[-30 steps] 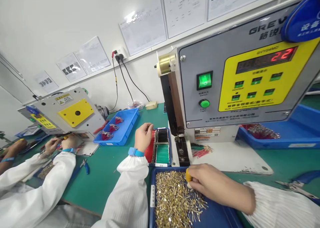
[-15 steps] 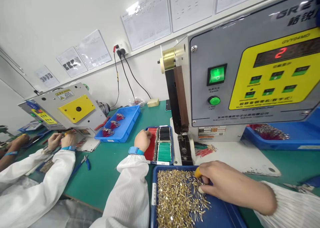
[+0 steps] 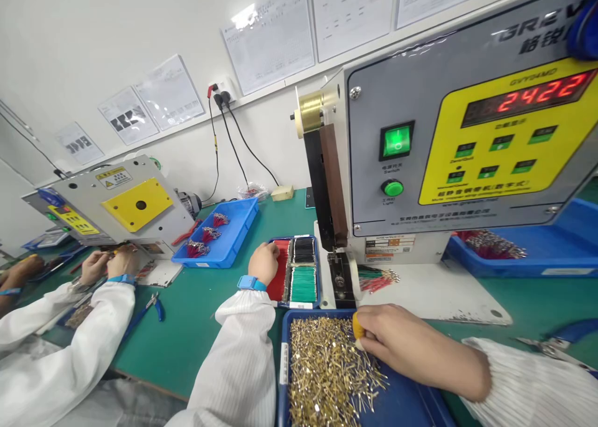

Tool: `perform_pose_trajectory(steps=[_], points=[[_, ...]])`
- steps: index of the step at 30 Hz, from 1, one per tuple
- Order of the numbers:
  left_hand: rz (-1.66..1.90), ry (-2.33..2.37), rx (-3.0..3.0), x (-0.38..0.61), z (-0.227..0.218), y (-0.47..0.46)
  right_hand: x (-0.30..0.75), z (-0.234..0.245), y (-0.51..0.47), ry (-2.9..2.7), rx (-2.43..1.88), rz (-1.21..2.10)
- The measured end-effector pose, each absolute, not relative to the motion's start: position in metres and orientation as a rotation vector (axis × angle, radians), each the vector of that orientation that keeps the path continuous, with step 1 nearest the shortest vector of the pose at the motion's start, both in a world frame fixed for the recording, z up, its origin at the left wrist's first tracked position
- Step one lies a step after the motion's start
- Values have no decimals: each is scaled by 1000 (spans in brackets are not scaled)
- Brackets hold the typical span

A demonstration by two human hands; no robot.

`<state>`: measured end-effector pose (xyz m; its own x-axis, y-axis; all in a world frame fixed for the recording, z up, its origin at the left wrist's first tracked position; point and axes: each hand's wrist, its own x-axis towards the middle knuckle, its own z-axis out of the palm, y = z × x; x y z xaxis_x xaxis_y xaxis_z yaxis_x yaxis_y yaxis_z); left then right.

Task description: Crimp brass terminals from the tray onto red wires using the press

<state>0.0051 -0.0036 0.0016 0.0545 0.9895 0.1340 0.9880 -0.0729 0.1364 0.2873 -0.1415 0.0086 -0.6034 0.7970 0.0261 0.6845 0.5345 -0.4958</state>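
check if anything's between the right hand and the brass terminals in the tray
Nothing visible stands in the way: the right hand is directly at the edge of the brass terminals in the blue tray, with no object between them.

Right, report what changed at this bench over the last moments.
The right hand, yellow fingertip cover on, moved rightward, then back left, above the blue plastic bin of brass terminals. The left hand lowered to the blue tray of red, black and green wires. Nothing visibly taken or released. The terminal heap and grey crimping machine stayed put.
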Motion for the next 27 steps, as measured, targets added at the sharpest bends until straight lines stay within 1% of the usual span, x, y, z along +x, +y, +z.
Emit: perform_pose_trajectory(steps=[6, 18, 27], points=[[300, 2121, 2282, 4, 3, -5, 286, 13, -143, -2509, -1262, 730], [268, 2139, 2303, 9, 4, -6, 283, 11, -143, -2535, -1206, 657], [366, 2188, 2282, 12, 8, -8, 285, 17, -146, -2463, -1154, 676]])
